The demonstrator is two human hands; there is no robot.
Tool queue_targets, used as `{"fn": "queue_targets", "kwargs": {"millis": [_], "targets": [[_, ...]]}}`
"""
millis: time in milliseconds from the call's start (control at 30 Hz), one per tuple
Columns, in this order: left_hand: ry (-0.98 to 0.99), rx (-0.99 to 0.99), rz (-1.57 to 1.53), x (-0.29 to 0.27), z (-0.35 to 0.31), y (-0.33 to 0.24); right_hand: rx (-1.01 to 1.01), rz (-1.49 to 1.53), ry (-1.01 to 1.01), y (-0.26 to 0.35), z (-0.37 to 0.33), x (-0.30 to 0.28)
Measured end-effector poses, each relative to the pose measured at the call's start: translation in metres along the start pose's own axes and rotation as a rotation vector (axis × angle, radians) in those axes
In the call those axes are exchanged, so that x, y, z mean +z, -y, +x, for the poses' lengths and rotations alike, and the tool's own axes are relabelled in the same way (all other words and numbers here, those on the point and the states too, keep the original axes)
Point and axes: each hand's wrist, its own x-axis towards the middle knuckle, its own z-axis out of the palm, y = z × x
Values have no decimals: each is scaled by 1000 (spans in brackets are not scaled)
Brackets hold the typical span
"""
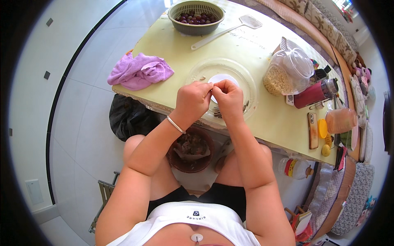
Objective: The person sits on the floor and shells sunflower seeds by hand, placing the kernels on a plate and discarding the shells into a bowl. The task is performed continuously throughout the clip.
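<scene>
My left hand [193, 98] and my right hand [228, 98] meet fingertip to fingertip above a round clear plate [251, 84] at the table's near edge. Both are closed in a pinch, and whatever sits between the fingertips is too small or hidden to name. A white disc [223, 78] lies in the plate, partly covered by my fingers. Small dark, pale-edged pieces, seed-like in shape [217, 111], are beside and under my right hand, with a few more near the plate's rim.
A purple cloth [140, 71] lies left on the table [164, 96]. Behind are a colander of dark round fruit [196, 28] and a white spatula [221, 35]. Rightward stand a clear tub [283, 76], a maroon flask [314, 94] and a phone [313, 130]. Below is a waste bin [193, 167].
</scene>
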Motion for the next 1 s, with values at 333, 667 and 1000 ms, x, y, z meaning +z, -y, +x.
{"fn": "queue_targets", "kwargs": {"millis": [333,667,1000], "targets": [[3,-15,58,-4,-5,-1,18,-43,47,1,0,6],[15,-19,92,0,-9,2,3,-191,73,3,-4,6],[17,-20,84,0,-5,-1,50,-30,84,-1,-2,5]]}}
